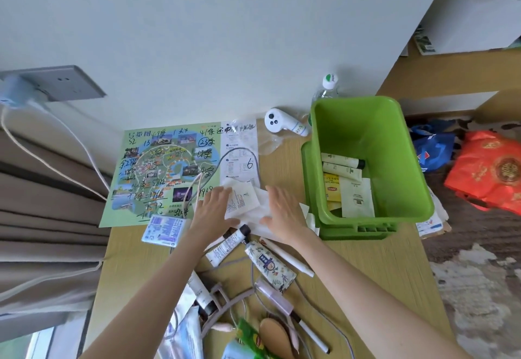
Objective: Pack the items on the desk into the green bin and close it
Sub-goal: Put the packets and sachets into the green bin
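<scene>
1. You've only got one view: a wide-angle camera on your head, so no overlap with anything else.
2. It faces forward and steeply down at the desk [389,262], with the wall [197,34] filling the top.
3. It's close in: your left hand [210,206] and right hand [282,209] sit mid-frame, with the green bin [366,133] right of them.

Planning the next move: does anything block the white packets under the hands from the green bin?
Nothing visible does. The white packets lie just left of the green bin, whose top is open; only its own wall stands between.
</scene>
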